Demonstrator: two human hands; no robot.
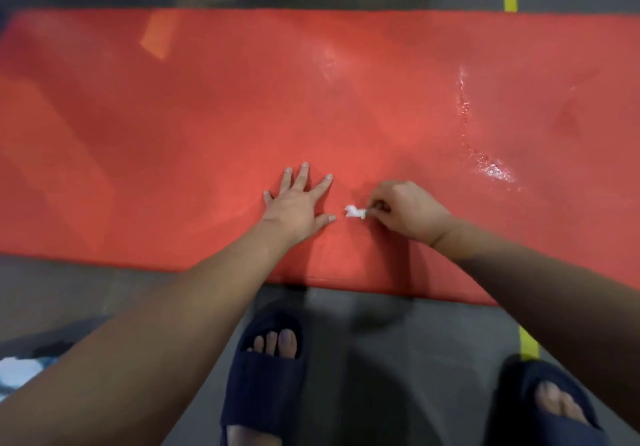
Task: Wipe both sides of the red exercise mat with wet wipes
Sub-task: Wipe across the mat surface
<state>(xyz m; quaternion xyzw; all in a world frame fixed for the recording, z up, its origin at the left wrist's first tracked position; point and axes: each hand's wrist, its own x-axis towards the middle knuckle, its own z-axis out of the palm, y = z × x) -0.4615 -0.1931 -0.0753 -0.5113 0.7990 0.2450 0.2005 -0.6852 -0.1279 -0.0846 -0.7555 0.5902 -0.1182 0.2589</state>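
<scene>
We see the red mat [207, 116] lying flat on the grey floor [381, 359], with a wet streak [491, 168] glistening on its right part. Close to the mat's near edge our left hand [298, 203] presses flat, fingers straight and spread wide. Beside it on the mat our right hand [405, 210] is curled, pinching a small crumpled white wipe [355, 212] that touches the mat. Off the near edge stand dark slippers [266, 369] and, farther left, a white-and-blue thing [17, 373] too blurred to tell.
</scene>
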